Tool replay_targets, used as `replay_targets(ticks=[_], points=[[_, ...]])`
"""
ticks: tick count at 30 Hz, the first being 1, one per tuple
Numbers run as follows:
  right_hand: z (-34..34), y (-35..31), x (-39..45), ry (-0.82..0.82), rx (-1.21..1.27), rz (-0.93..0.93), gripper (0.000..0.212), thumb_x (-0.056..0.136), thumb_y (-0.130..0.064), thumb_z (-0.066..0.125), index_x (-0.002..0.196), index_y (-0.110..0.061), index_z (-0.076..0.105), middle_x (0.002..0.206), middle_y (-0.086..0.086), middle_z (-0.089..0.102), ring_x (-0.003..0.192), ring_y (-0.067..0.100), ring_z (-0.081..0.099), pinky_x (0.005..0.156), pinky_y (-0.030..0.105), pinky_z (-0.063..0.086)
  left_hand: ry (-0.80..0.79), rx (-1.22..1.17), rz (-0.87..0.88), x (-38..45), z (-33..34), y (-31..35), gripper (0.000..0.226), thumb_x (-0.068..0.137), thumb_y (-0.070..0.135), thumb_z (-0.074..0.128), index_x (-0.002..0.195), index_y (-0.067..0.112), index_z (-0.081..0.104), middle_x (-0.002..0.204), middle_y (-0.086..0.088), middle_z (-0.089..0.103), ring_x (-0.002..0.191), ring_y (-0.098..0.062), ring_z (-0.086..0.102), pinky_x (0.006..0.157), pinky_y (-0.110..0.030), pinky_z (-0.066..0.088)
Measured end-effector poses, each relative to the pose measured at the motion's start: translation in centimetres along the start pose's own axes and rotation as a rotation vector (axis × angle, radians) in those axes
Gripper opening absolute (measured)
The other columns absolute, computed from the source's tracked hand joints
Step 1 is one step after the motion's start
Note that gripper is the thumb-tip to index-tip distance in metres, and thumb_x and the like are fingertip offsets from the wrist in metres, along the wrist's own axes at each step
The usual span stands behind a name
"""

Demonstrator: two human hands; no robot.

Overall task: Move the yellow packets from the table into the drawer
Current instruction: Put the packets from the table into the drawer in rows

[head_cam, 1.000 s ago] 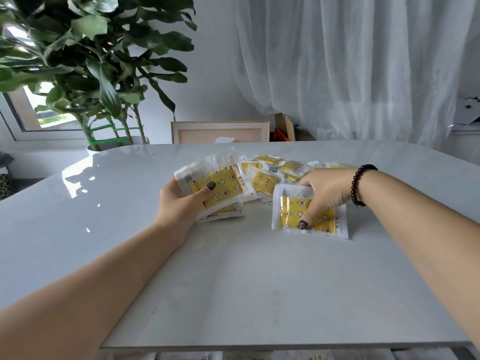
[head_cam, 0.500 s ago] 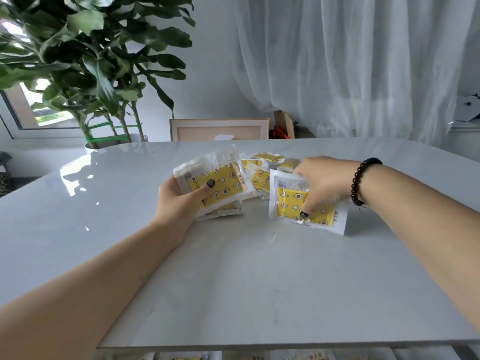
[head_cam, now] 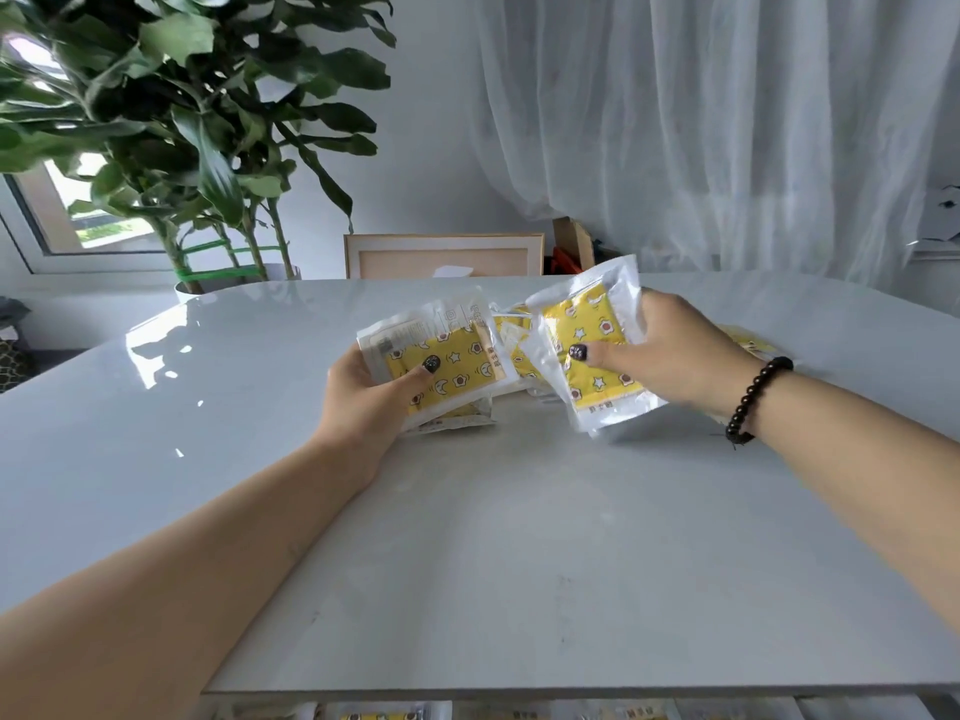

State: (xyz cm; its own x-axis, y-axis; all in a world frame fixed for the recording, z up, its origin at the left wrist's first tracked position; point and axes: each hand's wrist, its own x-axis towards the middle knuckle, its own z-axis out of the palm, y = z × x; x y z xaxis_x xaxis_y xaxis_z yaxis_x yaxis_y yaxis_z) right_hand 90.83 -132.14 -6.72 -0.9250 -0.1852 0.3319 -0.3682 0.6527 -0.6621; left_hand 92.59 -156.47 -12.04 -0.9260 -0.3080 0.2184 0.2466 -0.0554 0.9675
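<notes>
Above the table (head_cam: 467, 563), right hand (head_cam: 670, 356) pinching a tilted yellow packet (head_cam: 587, 345), left hand (head_cam: 363, 402) gripping another packet (head_cam: 447, 366) crosswise.

I see two yellow packets lifted off table (head_cam: 467, 537): left packet (head_cam: 441, 363), clear-edged, star and moon print, tilted, over small stack. Right packet (head_cam: 592, 345) same print, raised, steeply tilted. More packets (head_cam: 511, 330) piled flat between, behind. Drawer (head_cam: 519, 711) at bottom edge, packets inside.

Glossy plastic packets (head_cam: 592, 350); smooth glossy table (head_cam: 467, 537); sheer cloth curtain (head_cam: 701, 122).
</notes>
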Motion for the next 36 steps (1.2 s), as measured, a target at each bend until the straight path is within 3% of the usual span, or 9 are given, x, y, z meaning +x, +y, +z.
replay_targets(ticks=[3, 5, 11, 15, 19, 21, 24, 33, 36], points=[[0.5, 0.9, -0.4, 0.059, 0.493, 0.137, 0.039, 0.070, -0.001, 0.079, 0.106, -0.004, 0.062, 0.101, 0.011, 0.071, 0.092, 0.027, 0.069, 0.084, 0.048, 0.056, 0.003, 0.006, -0.008, 0.0, -0.1, -0.1, 0.030, 0.080, -0.002, 0.070, 0.100, 0.020, 0.066, 0.093, -0.001, 0.074, 0.088, -0.019, 0.072, 0.085, -0.042, 0.056], [1.2, 2.0, -1.0, 0.047, 0.581, 0.194, 0.044, 0.065, 0.004, 0.081, 0.106, -0.001, 0.063, 0.100, 0.014, 0.072, 0.089, 0.027, 0.070, 0.083, 0.049, 0.056, 0.004, 0.011, -0.005, 0.0, -0.1, -0.1, 0.029, 0.080, -0.002, 0.070, 0.100, 0.019, 0.066, 0.094, -0.002, 0.074, 0.088, -0.019, 0.071, 0.086, -0.042, 0.056], [3.5, 3.7, -2.9, 0.142, 0.292, 0.034, 0.039, 0.068, -0.038, 0.080, 0.098, -0.017, 0.065, 0.091, 0.005, 0.073, 0.087, 0.022, 0.069, 0.081, 0.044, 0.056, 0.001, 0.013, 0.013, 0.0, 0.0, -0.1, 0.028, 0.080, -0.002, 0.070, 0.095, 0.021, 0.066, 0.091, 0.000, 0.073, 0.086, -0.017, 0.071, 0.083, -0.038, 0.056], [4.0, 2.9, -3.2, 0.267, 0.236, -0.075, 0.021, 0.082, -0.021, 0.073, 0.084, -0.028, 0.053, 0.055, -0.022, 0.060, 0.056, -0.005, 0.057, 0.056, 0.011, 0.044, 0.000, 0.013, 0.012, 0.0, 0.0, -0.1, 0.029, 0.080, -0.003, 0.069, 0.095, 0.021, 0.066, 0.090, 0.001, 0.074, 0.086, -0.017, 0.071, 0.083, -0.037, 0.056], [4.1, 2.7, -3.3, 0.265, 0.468, 0.070, 0.033, 0.081, -0.022, 0.074, 0.109, -0.013, 0.058, 0.098, 0.011, 0.069, 0.084, 0.023, 0.071, 0.054, 0.044, 0.059, -0.001, 0.014, 0.000, -0.1, -0.1, 0.0, 0.029, 0.080, -0.003, 0.069, 0.096, 0.021, 0.066, 0.092, 0.000, 0.073, 0.088, -0.018, 0.071, 0.084, -0.038, 0.056], [3.7, 2.4, -3.7, 0.256, 0.555, 0.141, 0.037, 0.079, -0.018, 0.076, 0.110, -0.012, 0.057, 0.108, 0.021, 0.064, 0.086, 0.028, 0.070, 0.046, 0.043, 0.056, 0.011, 0.024, -0.001, -0.3, -0.1, 0.2, 0.029, 0.080, -0.002, 0.070, 0.097, 0.021, 0.066, 0.094, 0.000, 0.073, 0.089, -0.018, 0.071, 0.084, -0.038, 0.056], [3.4, 1.3, -5.4, 0.246, 0.634, 0.193, 0.040, 0.079, -0.016, 0.076, 0.114, -0.014, 0.056, 0.111, 0.011, 0.067, 0.084, 0.025, 0.071, 0.047, 0.041, 0.055, 0.051, 0.075, -0.005, -1.0, -0.2, 0.5, 0.030, 0.080, -0.001, 0.071, 0.097, 0.023, 0.065, 0.094, 0.001, 0.072, 0.089, -0.017, 0.070, 0.084, -0.037, 0.056], [0.7, -5.2, -15.1, 0.040, 0.529, 0.145, 0.022, 0.082, -0.014, 0.071, 0.095, -0.022, 0.056, 0.078, -0.014, 0.070, 0.068, 0.005, 0.070, 0.041, 0.027, 0.052, -0.041, 0.318, 0.001, -7.4, -1.9, 3.4, 0.033, 0.079, 0.001, 0.069, 0.104, 0.023, 0.067, 0.088, 0.006, 0.072, 0.083, -0.010, 0.069, 0.071, -0.024, 0.054], [0.2, -7.1, -19.5, 0.071, 0.379, 0.117, 0.026, 0.080, -0.022, 0.073, 0.072, -0.024, 0.048, 0.050, -0.010, 0.044, 0.041, -0.001, 0.049, 0.039, 0.010, 0.041, -0.084, 0.348, 0.020, -10.7, -3.1, 5.6, 0.029, 0.080, 0.003, 0.071, 0.100, 0.024, 0.067, 0.085, 0.006, 0.072, 0.074, -0.005, 0.068, 0.062, -0.017, 0.051]])
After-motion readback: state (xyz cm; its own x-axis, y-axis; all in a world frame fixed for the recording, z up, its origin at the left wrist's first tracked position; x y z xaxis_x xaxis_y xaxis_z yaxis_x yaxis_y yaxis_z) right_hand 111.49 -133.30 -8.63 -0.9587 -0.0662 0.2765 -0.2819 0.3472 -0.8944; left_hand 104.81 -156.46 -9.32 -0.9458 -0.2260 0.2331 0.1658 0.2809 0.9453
